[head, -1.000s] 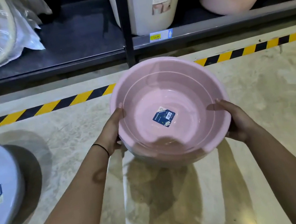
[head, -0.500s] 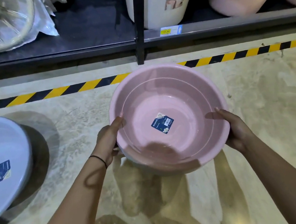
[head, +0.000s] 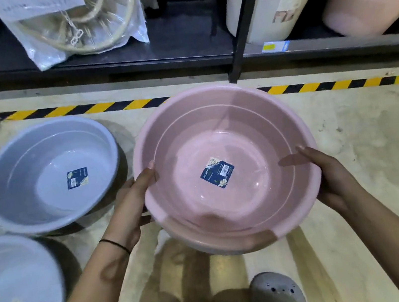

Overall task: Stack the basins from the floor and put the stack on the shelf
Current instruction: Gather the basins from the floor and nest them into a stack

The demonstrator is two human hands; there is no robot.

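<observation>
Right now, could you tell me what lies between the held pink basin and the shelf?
In the head view, only bare floor with the yellow-and-black striped tape lies between the pink basin and the shelf; no other basin stands there.

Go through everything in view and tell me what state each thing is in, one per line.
Pink basin: upright, empty, held off the floor, nested over another basin.
Left hand: gripping the pink basin's left rim.
Right hand: gripping its right rim.
Upper grey basin: upright, empty, on the floor.
Lower grey basin: upright, empty, on the floor.
Shelf: part free beside the bagged goods.
</observation>
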